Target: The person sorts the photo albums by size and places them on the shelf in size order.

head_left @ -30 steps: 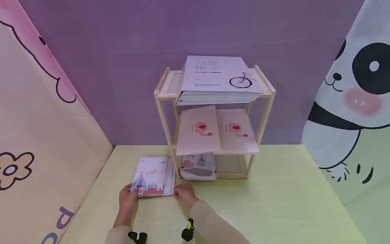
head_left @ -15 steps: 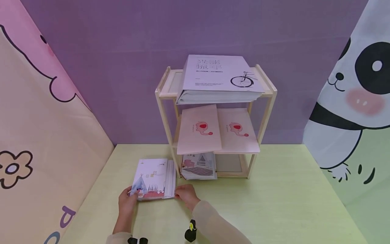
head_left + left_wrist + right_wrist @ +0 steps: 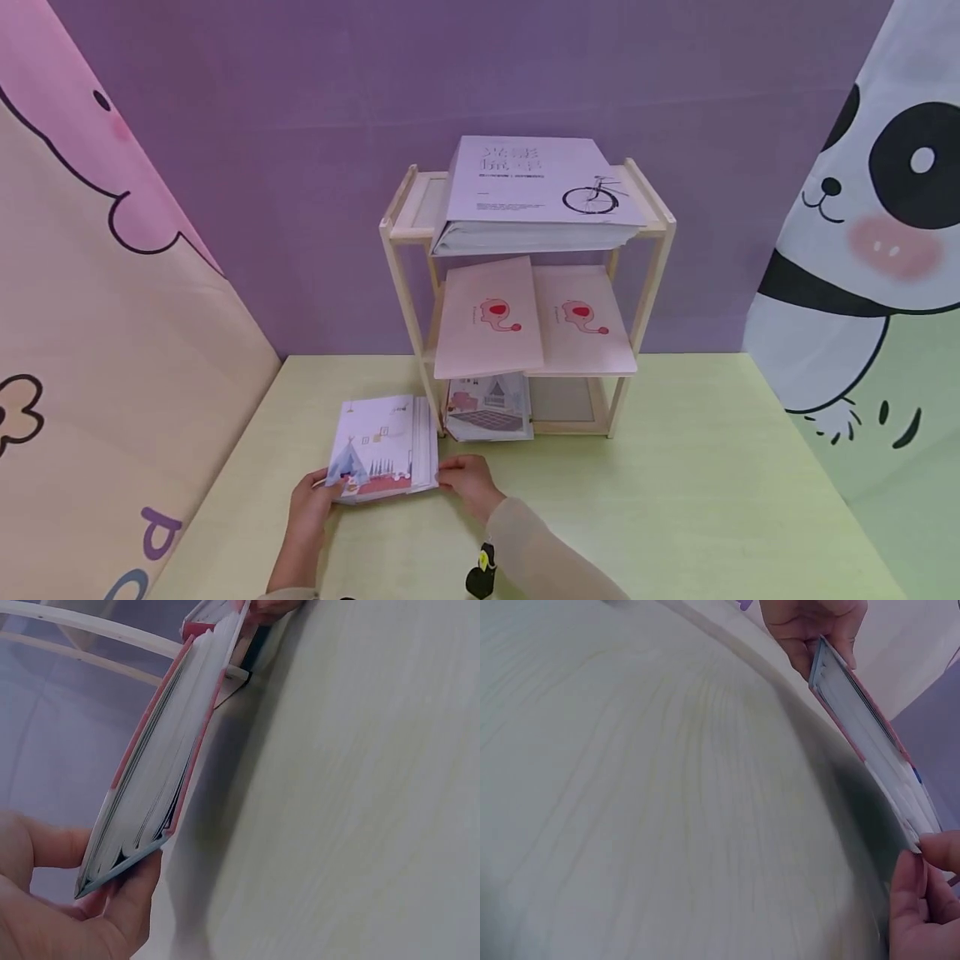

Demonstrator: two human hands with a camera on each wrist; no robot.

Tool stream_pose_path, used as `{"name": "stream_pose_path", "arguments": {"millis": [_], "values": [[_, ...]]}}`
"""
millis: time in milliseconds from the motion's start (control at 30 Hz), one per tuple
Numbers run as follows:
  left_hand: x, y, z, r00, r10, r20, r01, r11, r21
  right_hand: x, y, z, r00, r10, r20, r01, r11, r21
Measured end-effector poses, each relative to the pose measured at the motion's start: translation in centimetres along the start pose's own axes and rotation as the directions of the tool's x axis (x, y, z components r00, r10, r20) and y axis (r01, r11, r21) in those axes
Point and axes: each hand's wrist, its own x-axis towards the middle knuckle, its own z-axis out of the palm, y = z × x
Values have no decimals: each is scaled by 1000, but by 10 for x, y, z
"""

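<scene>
A thick book [image 3: 377, 442] with a blue tent and a red band on its pale cover lies between my two hands, left of the rack. My left hand [image 3: 309, 504] grips its near left corner, thumb on the cover and fingers beneath, as the left wrist view shows on the book's page edges [image 3: 161, 750]. At the near right corner my right hand [image 3: 471, 485] pinches the edge of the cover between thumb and fingers. In the right wrist view a shadow [image 3: 862, 802] falls on the table below the tilted book.
A wooden three-tier rack [image 3: 401, 287] stands right of the book. A thick white book [image 3: 525, 183] with a bicycle lies on top, two pink elephant booklets [image 3: 491, 333] lie on the middle shelf, and a picture-covered book [image 3: 489, 408] lies at the bottom left.
Both hands have brought the book slightly nearer to the person, its near edge lower in the head view. The right hand has shifted a little to the right. The rack's contents stay put.
</scene>
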Motion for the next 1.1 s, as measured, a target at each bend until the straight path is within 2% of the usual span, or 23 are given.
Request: {"name": "stream_pose_path", "arguments": {"millis": [133,367,700,833,1100], "values": [[-1,1,-6,998,-15,53,16,1000,-14,-1,4,-2,999,-9,53,8,1000,28],[-2,5,-14,996,-1,92,1,1000,-5,-10,6,-1,990,55,133,-65,995,75],[-2,9,-36,977,-82,199,64,993,94,-31,1,8,981,90,172,-110,988,112],[-2,12,-44,959,-87,269,52,989,137,-36,1,10,975,107,196,-130,985,112],[-3,8,-65,893,-129,432,58,983,175,-47,4,13,950,145,278,-178,979,99]]}}
